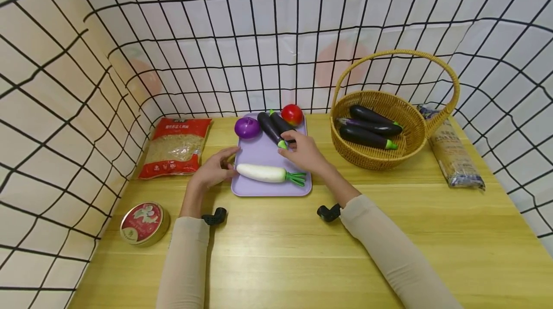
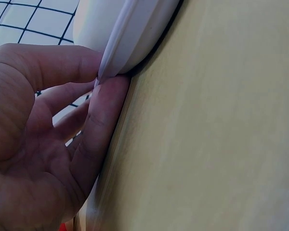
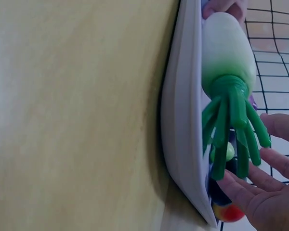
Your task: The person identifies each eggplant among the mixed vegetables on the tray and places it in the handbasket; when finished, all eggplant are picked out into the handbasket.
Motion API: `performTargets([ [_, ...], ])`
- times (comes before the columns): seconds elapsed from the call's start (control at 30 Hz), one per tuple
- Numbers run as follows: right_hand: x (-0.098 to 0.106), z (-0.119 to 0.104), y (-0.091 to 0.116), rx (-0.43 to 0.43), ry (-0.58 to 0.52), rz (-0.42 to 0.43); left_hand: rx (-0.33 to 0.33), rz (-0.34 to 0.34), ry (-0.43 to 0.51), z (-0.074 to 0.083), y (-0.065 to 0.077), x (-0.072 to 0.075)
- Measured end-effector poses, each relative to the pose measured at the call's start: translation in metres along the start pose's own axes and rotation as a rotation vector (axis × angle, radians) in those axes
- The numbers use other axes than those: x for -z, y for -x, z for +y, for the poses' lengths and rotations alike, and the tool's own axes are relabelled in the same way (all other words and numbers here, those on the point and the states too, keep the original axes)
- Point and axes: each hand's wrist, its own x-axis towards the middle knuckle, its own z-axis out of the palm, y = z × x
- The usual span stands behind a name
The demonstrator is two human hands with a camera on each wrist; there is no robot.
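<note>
A lilac tray lies on the table, and my left hand pinches its left rim. In the left wrist view, the thumb and a finger meet at the tray's edge. My right hand is over the tray's right side, fingers loosely spread beside two eggplants. Its fingertips overlap the right-hand eggplant, and the thumb is near the other's green cap. A white radish with green stalks lies across the tray's front. A purple onion and a tomato are at its back corners.
A wicker basket with a tall handle holds three eggplants, right of the tray. A long packet lies beyond it. On the left are a red bag of pasta and a round tin. Gridded cloth surrounds the table.
</note>
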Motion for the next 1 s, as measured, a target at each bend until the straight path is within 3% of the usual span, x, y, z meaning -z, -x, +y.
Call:
performTargets([
  [0.43,-0.015,-0.001,-0.007,-0.013,0.106,-0.012,0.000,-0.006,0.015,-0.002,-0.001,-0.004],
  [0.83,-0.030,-0.011,-0.023,-0.005,0.238,0.089,-0.002,-0.014,0.018,0.002,0.000,0.000],
  [1.0,-0.034,-0.012,-0.027,-0.069,0.257,0.121,0.007,-0.005,0.017,-0.002,-0.002,-0.001],
])
